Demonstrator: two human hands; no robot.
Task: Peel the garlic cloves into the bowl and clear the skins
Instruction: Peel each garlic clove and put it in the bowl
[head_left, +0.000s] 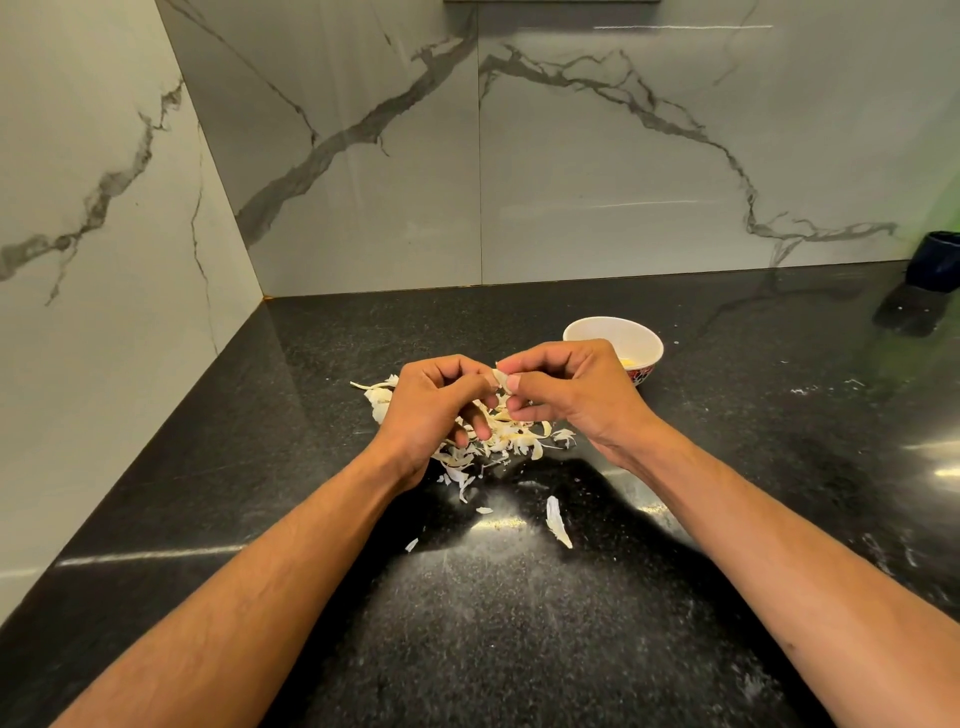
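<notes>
Both hands meet above a heap of pale garlic skins (511, 439) on the black counter. My left hand (436, 410) and my right hand (566, 387) have their fingers curled and together pinch a small garlic clove (500, 378), whose whitish skin shows between the fingertips. Most of the clove is hidden by the fingers. A small white bowl (631, 338) with a red patterned outside stands just behind my right hand, with something yellowish inside it.
Loose skin flakes (558, 521) lie nearer to me on the black granite counter (519, 623). Marble walls meet in a corner at the back left. A dark container (937, 261) stands at the far right by the wall.
</notes>
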